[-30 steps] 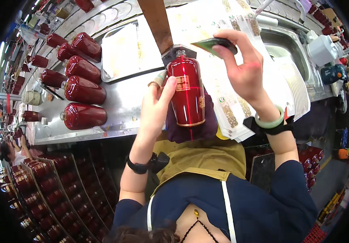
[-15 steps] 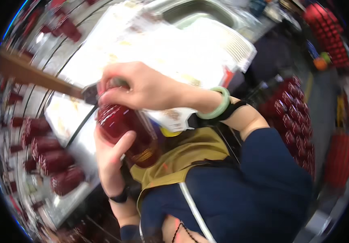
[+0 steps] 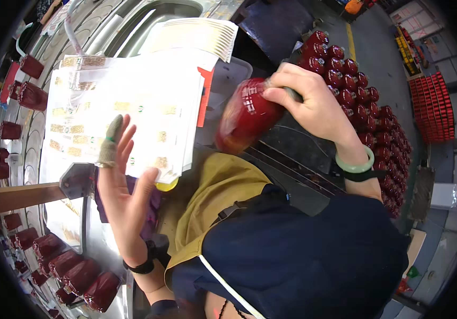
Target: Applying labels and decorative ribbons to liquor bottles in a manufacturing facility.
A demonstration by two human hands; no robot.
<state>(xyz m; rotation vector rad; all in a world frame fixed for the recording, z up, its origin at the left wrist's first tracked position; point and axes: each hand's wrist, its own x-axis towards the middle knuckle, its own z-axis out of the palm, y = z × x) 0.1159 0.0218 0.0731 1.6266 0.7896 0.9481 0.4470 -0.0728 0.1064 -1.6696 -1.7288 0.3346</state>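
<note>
My right hand (image 3: 316, 101), with a pale green bangle at its wrist, grips a glossy dark red bottle (image 3: 249, 114) by its neck. The bottle is tilted, its base toward the lower left and its side bearing white and gold print, slightly blurred. Its body hangs beyond the right edge of the table. My left hand (image 3: 119, 186) holds nothing; its fingers are spread, and one wears a cloth finger cover. Near that hand lie white sheets (image 3: 178, 87) printed with gold and green decals.
Many red bottles (image 3: 369, 122) stand in rows on the right. More bottles (image 3: 82, 276) line the lower left. A wooden bar (image 3: 26, 198) with a metal bracket (image 3: 77, 181) juts in from the left. A metal basin (image 3: 186, 8) lies behind the sheets; red crates (image 3: 431, 106) are stacked far right.
My right hand has carried the bottle from between both hands over the table to the right. My left hand has let go of it and spread its fingers. The view has turned right.
</note>
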